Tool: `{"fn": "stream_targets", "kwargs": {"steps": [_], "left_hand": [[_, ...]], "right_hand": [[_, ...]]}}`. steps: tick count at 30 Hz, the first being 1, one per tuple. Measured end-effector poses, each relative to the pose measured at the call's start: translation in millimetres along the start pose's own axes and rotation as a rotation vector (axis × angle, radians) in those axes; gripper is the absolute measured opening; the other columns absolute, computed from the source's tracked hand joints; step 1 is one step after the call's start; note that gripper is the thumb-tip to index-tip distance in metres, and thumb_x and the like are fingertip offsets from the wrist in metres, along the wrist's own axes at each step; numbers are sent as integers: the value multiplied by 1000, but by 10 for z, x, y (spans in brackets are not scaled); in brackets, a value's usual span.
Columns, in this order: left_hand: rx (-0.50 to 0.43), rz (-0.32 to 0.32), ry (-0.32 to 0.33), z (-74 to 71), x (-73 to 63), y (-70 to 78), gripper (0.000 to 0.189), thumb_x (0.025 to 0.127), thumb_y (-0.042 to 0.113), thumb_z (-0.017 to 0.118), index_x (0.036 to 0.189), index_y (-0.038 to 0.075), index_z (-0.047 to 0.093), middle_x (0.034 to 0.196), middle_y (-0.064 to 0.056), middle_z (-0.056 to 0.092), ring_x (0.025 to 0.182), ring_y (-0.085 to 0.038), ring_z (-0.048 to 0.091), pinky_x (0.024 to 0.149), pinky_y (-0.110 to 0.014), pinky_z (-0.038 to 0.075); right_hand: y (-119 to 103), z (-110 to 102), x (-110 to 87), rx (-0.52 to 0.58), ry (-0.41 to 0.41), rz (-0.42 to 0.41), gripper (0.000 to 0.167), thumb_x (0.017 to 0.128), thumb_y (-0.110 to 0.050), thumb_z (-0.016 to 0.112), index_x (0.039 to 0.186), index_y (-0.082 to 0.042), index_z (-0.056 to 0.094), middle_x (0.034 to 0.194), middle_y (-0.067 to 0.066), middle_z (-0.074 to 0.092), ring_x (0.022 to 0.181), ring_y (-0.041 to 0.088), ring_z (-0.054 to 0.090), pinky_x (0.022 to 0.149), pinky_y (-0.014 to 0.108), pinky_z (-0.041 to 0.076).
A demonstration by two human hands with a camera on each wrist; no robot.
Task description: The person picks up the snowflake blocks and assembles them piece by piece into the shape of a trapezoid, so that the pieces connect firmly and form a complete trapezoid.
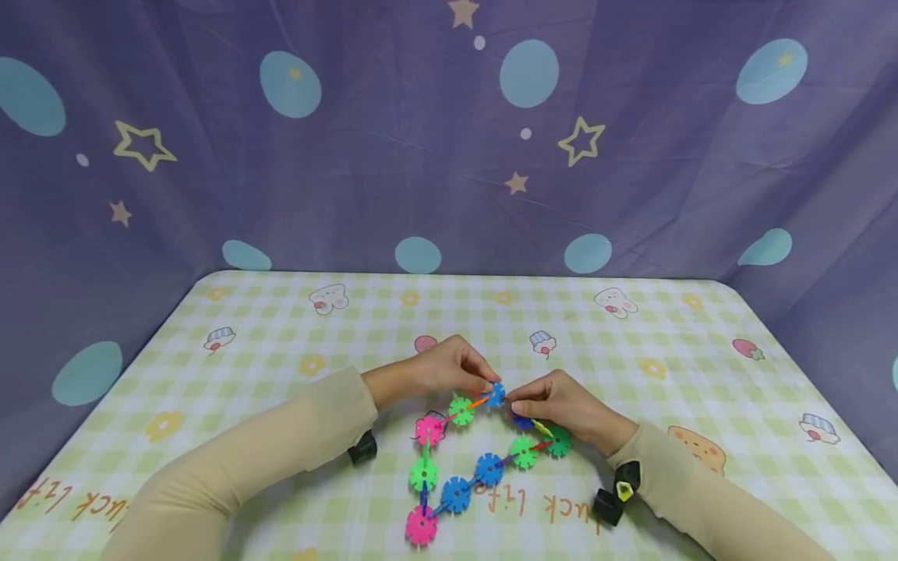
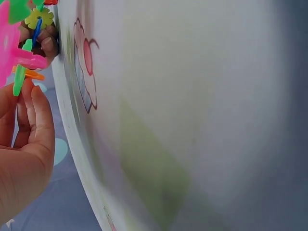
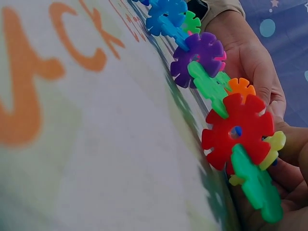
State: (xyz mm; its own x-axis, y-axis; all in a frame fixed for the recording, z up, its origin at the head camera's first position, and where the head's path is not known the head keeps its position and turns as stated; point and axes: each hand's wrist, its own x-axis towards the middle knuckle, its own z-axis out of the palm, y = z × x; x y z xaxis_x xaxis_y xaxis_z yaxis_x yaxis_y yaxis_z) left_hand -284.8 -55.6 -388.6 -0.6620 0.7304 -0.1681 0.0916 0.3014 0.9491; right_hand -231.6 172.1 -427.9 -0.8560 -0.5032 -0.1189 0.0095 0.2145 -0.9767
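A chain of interlocking plastic snowflake discs bends into a loop in the head view, its two ends between the hands. My left hand [image 1: 449, 366] pinches the light blue disc [image 1: 495, 394] at one end, joined to an orange disc [image 1: 479, 402]. My right hand [image 1: 564, 409] grips the dark blue disc [image 1: 522, 421] at the other end, beside a yellow disc [image 1: 542, 428]. A small gap shows between the two ends. In the right wrist view, a red disc [image 3: 252, 115] links to a dark green disc [image 3: 260, 192] close to the fingers.
The loop's near corner is a pink disc [image 1: 421, 526], with blue discs [image 1: 456, 495] beside it. A checked tablecloth [image 1: 266, 389] with printed pictures covers the table. A purple curtain [image 1: 421, 156] hangs behind. Black wrist cameras [image 1: 609, 506] sit below the sleeves.
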Motion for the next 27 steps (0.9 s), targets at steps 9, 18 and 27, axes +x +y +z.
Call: {"fn": "stream_targets", "kwargs": {"steps": [9,18,27], "left_hand": [[35,15,5,-26,25,5,19,83,-1,67,101,-6,71,89,-14,72,69,-8,66,69,-30,57],[86,26,25,-66,-56,30,18,83,4,69,100,-1,73,83,-9,73,68,-10,65,66,-28,56],[75,2,61,-164,-90,57,24,85,9,69,107,0,71,89,-9,73,82,-21,69,77,-33,55]], "right_hand": [[12,-10,10,60,-5,6,33,90,-10,64,110,15,62,102,21,69,83,9,66,71,22,53],[9,48,30,179,24,81,41,86,-19,70,112,12,63,87,2,73,69,6,60,61,20,48],[-22,64,28,213,53,41,38,90,-16,64,114,14,61,90,5,73,83,10,66,69,21,52]]}}
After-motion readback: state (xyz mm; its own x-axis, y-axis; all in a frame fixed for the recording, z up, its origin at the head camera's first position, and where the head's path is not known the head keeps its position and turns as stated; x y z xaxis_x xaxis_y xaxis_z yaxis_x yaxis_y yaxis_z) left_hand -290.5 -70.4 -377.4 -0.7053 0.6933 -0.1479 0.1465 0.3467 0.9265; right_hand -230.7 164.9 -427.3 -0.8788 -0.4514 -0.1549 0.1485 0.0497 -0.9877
